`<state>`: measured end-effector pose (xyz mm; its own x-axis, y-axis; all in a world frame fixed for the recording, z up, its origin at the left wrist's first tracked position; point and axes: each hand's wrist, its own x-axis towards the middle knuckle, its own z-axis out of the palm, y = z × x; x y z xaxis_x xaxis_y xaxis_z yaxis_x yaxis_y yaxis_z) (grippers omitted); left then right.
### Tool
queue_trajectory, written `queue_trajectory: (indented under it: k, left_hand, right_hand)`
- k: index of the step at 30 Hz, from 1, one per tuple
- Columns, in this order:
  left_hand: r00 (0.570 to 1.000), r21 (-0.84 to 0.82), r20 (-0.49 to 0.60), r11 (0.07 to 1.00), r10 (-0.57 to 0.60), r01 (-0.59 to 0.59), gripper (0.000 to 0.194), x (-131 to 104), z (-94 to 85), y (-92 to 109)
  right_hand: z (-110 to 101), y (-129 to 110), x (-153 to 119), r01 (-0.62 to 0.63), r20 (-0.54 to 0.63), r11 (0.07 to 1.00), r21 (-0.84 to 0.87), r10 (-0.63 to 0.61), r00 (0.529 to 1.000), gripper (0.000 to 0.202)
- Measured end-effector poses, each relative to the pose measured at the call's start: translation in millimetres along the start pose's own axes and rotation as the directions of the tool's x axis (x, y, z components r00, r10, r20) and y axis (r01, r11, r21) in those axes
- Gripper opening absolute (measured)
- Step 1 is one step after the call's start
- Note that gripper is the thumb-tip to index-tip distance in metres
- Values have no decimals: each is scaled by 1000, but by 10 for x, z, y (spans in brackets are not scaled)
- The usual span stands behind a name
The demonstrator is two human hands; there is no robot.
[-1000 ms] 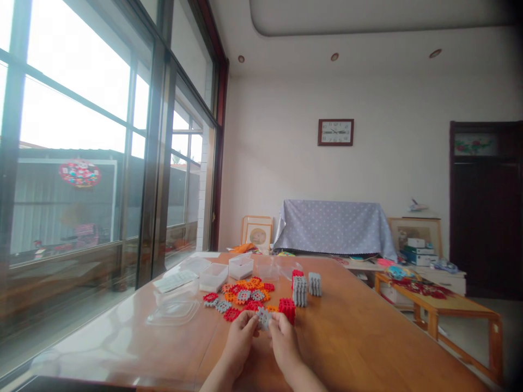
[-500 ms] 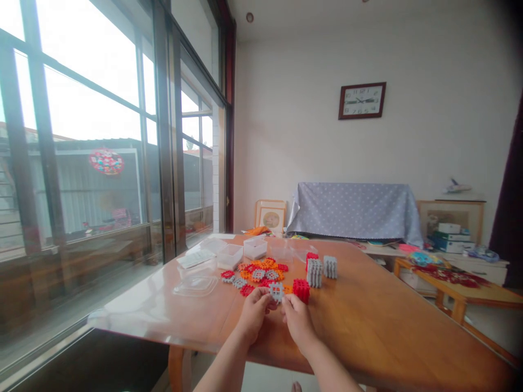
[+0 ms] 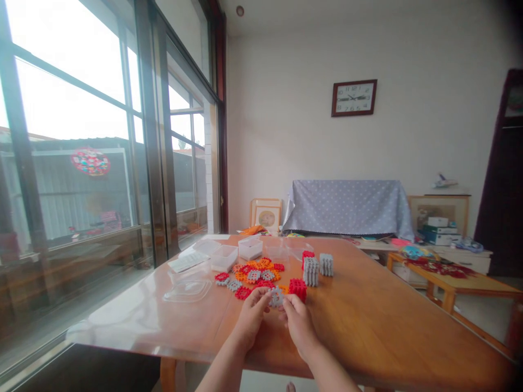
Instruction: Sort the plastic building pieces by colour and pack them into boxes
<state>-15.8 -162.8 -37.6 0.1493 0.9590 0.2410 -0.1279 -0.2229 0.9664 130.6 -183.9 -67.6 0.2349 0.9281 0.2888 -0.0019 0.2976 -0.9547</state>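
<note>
Above the near part of the wooden table [image 3: 347, 321], my left hand [image 3: 254, 311] pinches the left edge of a grey openwork plastic piece [image 3: 276, 298]. The fingers of my right hand [image 3: 297, 318] are closed on its right edge. A red block of stacked pieces [image 3: 298, 289] stands just beyond my right hand. Farther back are a grey stack [image 3: 311, 271], a second grey stack [image 3: 326, 264] and a partly hidden red one [image 3: 307, 256]. Loose red, orange and grey pieces [image 3: 255, 272] lie in a pile beyond my left hand.
Clear plastic boxes [image 3: 224, 257] stand at the table's back left, near a transparent lid [image 3: 188, 290] and a paper sheet [image 3: 191, 261]. A large window runs along the left. A low wooden table [image 3: 482, 286] is at the right.
The view has turned slightly to the right, so the table items appear farther left. The grey piece is now tilted differently and sits slightly lower between my hands.
</note>
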Motion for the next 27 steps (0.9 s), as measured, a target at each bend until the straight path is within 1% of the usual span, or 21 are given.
queue_trajectory:
  k: [2, 4, 7, 10, 13, 17, 21, 24, 27]
  left_hand:
    - [1000, 7, 10, 1000, -7, 7, 38, 29, -7, -14]
    - [999, -1, 12, 1000, -31, 31, 40, 60, -14, -42]
    - [996, -73, -15, 993, -91, 90, 39, 103, -22, -81]
    - [992, -163, -49, 981, -118, 109, 36, 146, -33, -104]
    - [991, -199, -56, 974, -122, 109, 35, 188, -37, -123]
    - [993, -238, -29, 965, -118, 107, 34, 211, 3, -145]
    - [993, -319, 43, 940, -112, 120, 30, 198, 79, -145]
    - [990, -329, 88, 935, -110, 133, 30, 211, 123, -138]
    - [990, -331, 107, 935, -97, 127, 31, 266, 152, -134]
  right_hand:
    - [16, -7, -9, 9, 8, 1000, 6, -9, 1000, 34]
    - [24, -7, -11, 13, -14, 1000, -2, -13, 1000, 35]
    - [26, 12, -5, 33, -75, 998, -49, -37, 997, 45]
    - [42, 33, -7, 94, -79, 989, -117, -104, 991, 43]
    - [83, 36, -24, 159, -57, 969, -187, -172, 983, 38]
    - [130, 11, -37, 185, -64, 933, -307, -214, 975, 38]
    - [118, -47, -16, 188, -86, 882, -432, -248, 965, 42]
    - [91, -116, 16, 196, -95, 836, -513, -283, 955, 46]
    - [71, -187, 62, 182, -122, 778, -601, -314, 942, 47]
